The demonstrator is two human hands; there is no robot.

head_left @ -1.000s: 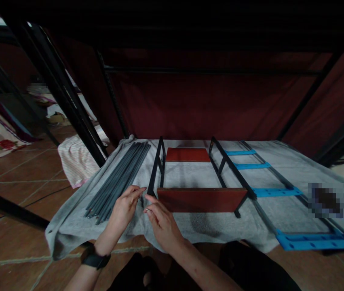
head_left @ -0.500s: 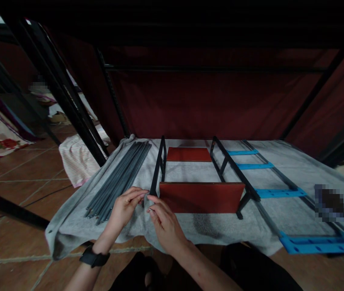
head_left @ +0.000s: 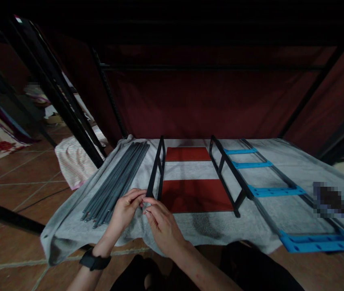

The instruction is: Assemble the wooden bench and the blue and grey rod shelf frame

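Black metal shelf frame [head_left: 156, 169] is standing on a grey cloth [head_left: 241, 228] in the head view, near the middle of the covered surface, its two side pieces facing each other. Between them two reddish-brown boards are showing: the near board [head_left: 197, 196] is turning its broad face up toward the camera, and the far board [head_left: 188, 154] is sitting beyond it, with cloth showing in the gap.

Both hands are working close together at the near end of the left side piece. The left hand [head_left: 127, 206] is bending its fingers, with thumb and fingertips held close beside the bar's end; whether something small is being pinched there, I cannot tell. The right hand [head_left: 161, 222] is curling just beside it, index finger reaching to the same end and thumb lying below; what it may be gripping is hidden too. A black wristwatch [head_left: 95, 259] is circling the left wrist.

Left of the frame, a bundle of grey rods [head_left: 115, 182] is lying lengthwise, near the left hand. To the right, a ladder-like rack with blue crosspieces [head_left: 252, 165] is resting on the cloth, a pixelated patch covering part of that area. Behind, a dark red curtain [head_left: 202, 105] is hanging.
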